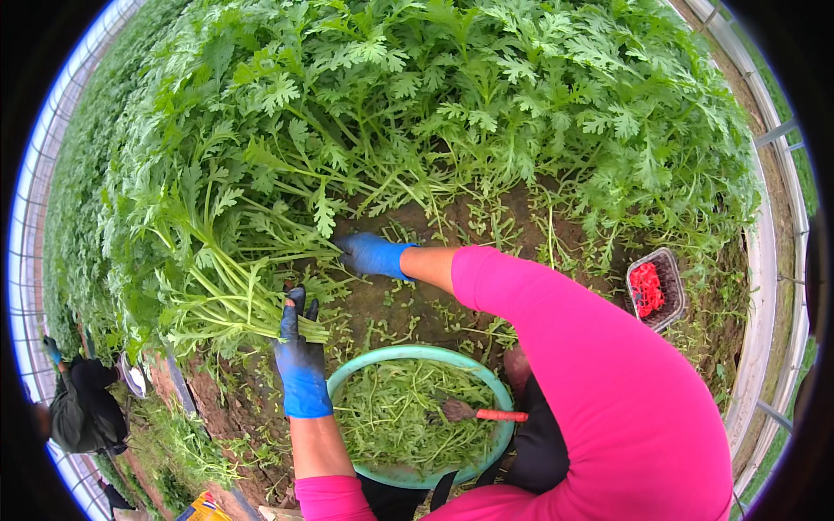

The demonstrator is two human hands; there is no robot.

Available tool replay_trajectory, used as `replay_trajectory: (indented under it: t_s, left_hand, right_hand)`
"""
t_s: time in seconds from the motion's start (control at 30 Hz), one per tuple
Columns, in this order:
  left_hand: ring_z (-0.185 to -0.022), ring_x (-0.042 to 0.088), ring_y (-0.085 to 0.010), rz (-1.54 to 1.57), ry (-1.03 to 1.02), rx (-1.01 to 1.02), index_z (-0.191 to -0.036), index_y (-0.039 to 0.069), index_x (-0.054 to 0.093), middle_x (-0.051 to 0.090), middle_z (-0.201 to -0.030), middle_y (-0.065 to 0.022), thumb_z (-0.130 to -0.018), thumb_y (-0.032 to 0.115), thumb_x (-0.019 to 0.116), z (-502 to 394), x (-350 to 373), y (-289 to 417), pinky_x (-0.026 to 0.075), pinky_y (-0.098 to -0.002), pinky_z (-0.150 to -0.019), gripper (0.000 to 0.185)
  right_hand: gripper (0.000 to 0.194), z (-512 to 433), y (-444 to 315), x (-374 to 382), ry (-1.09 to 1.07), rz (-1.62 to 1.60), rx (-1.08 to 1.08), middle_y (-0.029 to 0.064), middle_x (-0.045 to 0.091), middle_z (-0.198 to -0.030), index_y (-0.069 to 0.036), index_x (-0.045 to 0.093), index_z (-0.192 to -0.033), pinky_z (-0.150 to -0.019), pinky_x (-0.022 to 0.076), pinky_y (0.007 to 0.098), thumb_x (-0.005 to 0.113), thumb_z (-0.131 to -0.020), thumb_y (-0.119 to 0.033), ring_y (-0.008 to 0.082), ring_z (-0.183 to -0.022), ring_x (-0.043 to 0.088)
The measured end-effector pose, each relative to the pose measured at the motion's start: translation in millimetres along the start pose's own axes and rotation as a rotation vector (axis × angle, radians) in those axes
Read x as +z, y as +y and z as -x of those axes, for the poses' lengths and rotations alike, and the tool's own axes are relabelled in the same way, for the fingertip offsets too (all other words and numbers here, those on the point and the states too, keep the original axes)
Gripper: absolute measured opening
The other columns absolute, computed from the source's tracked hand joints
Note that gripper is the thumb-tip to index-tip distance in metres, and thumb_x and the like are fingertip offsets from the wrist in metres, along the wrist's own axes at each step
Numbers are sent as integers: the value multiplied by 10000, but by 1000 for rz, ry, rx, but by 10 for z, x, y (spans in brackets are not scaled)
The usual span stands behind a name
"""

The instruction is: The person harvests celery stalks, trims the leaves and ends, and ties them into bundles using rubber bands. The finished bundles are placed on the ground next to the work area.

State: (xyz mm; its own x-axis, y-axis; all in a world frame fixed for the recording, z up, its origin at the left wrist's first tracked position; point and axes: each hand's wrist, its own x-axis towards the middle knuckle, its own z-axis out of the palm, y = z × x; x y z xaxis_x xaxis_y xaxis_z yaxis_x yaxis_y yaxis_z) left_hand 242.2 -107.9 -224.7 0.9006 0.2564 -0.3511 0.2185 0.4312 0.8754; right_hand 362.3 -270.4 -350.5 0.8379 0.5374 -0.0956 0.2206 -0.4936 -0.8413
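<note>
My left hand (300,358), in a blue glove with blackened palm and fingers, holds a bunch of cut-leaf greens (234,293) by the stems, the leaves pointing up and left. My right hand (370,254), gloved in blue too, is low at the bed's edge, its fingers around the lower ends of some leafy stems (309,251); the fingertips are hidden. In front of my body sits a round teal basin (417,352) filled with loose trimmings (404,407). A short tool with a red handle (502,415) and a dark, dirt-coloured head lies across the trimmings and the basin's right rim.
Dense standing greens (456,84) fill the far side. On the soil to the right rests a clear plastic box (671,280) with red pieces (645,290) inside. A metal frame (759,280) borders the right. Another person (88,407) bends at the far left; a yellow bag (203,509) lies nearby.
</note>
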Motion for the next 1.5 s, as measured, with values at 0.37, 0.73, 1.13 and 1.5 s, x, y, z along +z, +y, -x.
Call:
replay_trajectory:
  t_s: [0.37, 0.73, 1.13, 1.5]
  left_hand:
    - [-1261, 467, -301, 63, -172, -107, -1209, -13, 530, 501, -1336, -172, -966, 283, 502, 101, 179, 67, 390, -431, -1056, 384]
    - [-923, 618, -288, 310, -119, -351, -1102, 35, 570, 637, -919, -100, -938, 301, 526, 195, 390, -28, 486, -429, -851, 315]
    - [-502, 345, -94, 462, -127, -318, -1051, 41, 591, 464, -662, 21, -979, 286, 471, 81, 636, 203, 314, -273, -508, 282]
    - [-598, 475, -118, 390, -230, -174, -1119, 21, 554, 540, -726, -19, -948, 250, 544, 172, 722, 37, 409, -265, -591, 286]
  right_hand:
    - [281, 390, -401, -661, -294, -330, 248, 105, 668, -753, -4, 625, -929, -568, 470, 424, 546, -891, -271, 275, -593, 613]
    - [325, 1034, -1045, -592, -540, -492, 261, 74, 648, -690, 18, 624, -862, -618, 480, 350, 578, -890, -302, 181, -637, 605]
    - [264, 1463, -1592, -802, -1629, -329, -436, 47, 701, -782, -24, 706, -878, -602, 492, 302, 574, -874, -254, 145, -652, 627]
    - [347, -275, 194, -1098, 156, 198, 272, 228, 644, -1010, -49, 649, -1063, -836, 491, 441, 563, -843, -303, 389, -947, 620]
